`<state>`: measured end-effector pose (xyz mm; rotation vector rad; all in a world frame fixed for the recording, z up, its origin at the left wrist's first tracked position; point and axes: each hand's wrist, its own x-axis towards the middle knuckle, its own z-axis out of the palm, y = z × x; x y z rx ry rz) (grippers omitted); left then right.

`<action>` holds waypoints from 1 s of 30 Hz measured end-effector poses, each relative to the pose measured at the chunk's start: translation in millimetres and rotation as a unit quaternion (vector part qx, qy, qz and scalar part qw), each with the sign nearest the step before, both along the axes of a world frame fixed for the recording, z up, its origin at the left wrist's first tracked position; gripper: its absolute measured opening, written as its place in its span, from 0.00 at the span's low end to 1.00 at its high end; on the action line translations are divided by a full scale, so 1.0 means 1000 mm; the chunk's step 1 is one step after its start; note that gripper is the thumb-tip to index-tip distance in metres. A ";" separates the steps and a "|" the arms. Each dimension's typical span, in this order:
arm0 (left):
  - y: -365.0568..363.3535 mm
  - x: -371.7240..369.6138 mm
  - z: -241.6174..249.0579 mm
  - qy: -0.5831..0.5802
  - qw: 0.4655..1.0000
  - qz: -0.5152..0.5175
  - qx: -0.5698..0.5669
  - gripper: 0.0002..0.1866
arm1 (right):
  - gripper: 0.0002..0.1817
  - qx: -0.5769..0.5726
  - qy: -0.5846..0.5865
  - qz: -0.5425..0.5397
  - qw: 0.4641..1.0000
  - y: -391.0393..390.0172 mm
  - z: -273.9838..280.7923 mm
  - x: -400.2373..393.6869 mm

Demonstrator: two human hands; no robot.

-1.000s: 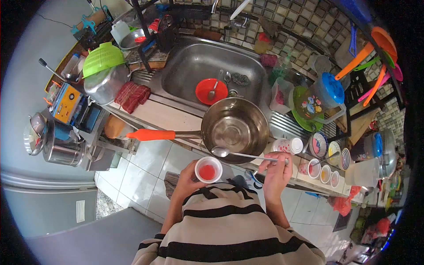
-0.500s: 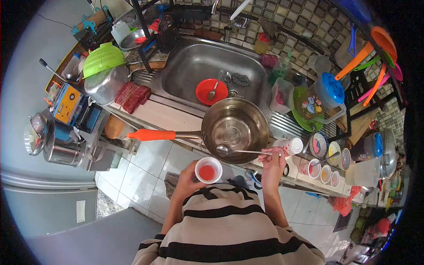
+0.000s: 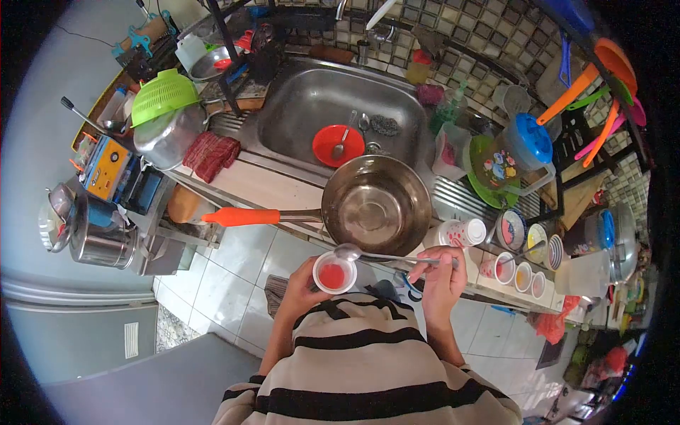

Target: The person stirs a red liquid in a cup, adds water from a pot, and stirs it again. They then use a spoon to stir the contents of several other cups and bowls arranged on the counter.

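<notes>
My left hand [image 3: 303, 289] is wrapped round a white paper cup [image 3: 346, 285] with red contents, held upright close to my body. In my right hand [image 3: 442, 281], pinched by its handle, is a metal spoon [image 3: 386, 256]. Its bowl overlaps the far rim of the cup in this view. Just beyond both hands a steel saucepan [image 3: 375, 205] with an orange handle [image 3: 241, 217] stands at the counter's front edge, with a shiny bottom showing. Stacked cups with red dots [image 3: 464, 232] lie on their side right of the pan, near my right hand.
Several cups with coloured contents [image 3: 504, 268] line the counter at right. A lidded pitcher [image 3: 523, 156] stands on a green plate [image 3: 489, 185]. The sink [image 3: 297, 106] holds a red bowl [image 3: 326, 145] with a spoon. A folded red cloth [image 3: 211, 156] lies at left.
The spoon has moved from over the saucepan toward me, and its bowl is now at the cup's rim. My right hand has turned slightly; the left hand and cup stay nearly still.
</notes>
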<state>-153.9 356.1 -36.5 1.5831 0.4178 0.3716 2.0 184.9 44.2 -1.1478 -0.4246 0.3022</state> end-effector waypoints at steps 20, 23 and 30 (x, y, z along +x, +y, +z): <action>0.003 -0.001 -0.001 0.007 1.000 -0.008 0.021 0.31 | 0.07 0.009 0.143 -0.112 0.983 0.007 -0.047 0.029; 0.003 0.000 -0.005 -0.005 1.000 -0.002 0.009 0.31 | 0.08 0.032 0.140 -0.103 0.984 0.006 -0.037 0.026; 0.002 0.003 -0.003 0.003 1.000 -0.003 0.001 0.31 | 0.11 0.032 0.027 0.005 0.999 -0.001 -0.007 0.013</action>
